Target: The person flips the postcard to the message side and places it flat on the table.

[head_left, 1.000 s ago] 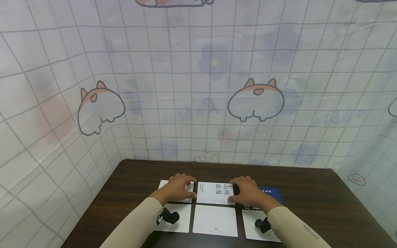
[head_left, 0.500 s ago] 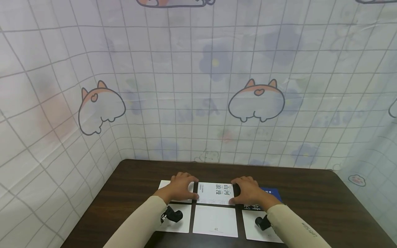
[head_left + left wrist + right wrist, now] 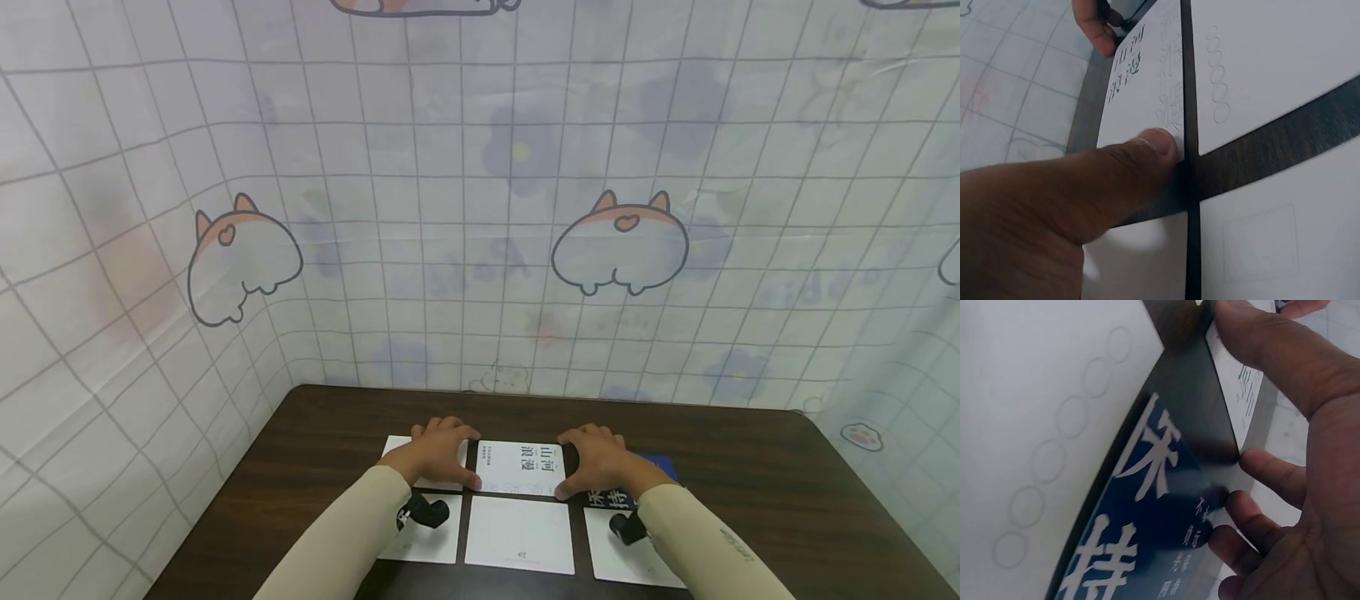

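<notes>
A white printed card with large dark characters lies flat in the middle of the far row. At its left end my left hand holds it by the corners, the thumb on the near corner and the index finger at the far one. My right hand holds the opposite end the same way, its index fingertip right at the far corner. The right hand's other fingers bend in over a dark blue card with white characters. My left hand partly hides a white card beside it.
Nearer me lies a row of white cards: a middle one, a left one and a right one, the outer two partly under my forearms. Narrow gaps of dark wooden table separate them. A patterned curtain hangs behind.
My left hand has shifted slightly right, onto the left end of the middle printed card. The right hand has barely moved, and the cards stay in two rows.
</notes>
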Demonstrator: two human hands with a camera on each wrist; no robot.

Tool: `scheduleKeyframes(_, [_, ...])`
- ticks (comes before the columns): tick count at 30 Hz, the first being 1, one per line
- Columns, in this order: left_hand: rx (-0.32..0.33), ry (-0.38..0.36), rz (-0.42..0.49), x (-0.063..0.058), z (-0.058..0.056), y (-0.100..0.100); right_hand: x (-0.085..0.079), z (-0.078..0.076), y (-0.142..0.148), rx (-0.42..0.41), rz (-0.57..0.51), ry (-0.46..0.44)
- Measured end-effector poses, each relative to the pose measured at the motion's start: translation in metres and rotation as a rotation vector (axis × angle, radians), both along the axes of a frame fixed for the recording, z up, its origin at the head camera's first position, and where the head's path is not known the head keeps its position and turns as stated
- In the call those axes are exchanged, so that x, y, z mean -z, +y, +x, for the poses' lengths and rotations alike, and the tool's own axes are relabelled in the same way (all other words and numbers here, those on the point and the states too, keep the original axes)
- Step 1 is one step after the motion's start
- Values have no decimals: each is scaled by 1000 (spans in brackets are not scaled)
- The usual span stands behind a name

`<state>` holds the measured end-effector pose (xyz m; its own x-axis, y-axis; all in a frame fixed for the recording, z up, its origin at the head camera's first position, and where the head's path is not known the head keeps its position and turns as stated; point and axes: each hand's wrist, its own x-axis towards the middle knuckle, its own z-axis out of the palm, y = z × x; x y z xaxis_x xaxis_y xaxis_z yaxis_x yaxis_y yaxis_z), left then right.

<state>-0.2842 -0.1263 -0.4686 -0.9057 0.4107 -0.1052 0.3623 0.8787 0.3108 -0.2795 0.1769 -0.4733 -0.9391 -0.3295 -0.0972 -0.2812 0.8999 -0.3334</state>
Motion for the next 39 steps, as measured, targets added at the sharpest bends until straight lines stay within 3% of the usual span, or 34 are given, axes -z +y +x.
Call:
scheduleKeyframes(9, [-15, -34, -29, -10, 0, 5, -2, -4, -5, -4, 42, -4])
scheduleKeyframes(24, [-37, -30, -18, -3, -3, 7, 0, -3, -7, 12, 24, -6])
scheduleKeyframes(32, [-43, 34, 35, 5, -4, 7, 0, 3, -8, 17, -5, 33])
scheduleKeyframes(39, [-33, 99, 94, 4, 0, 9, 1, 8, -6, 37, -64, 67])
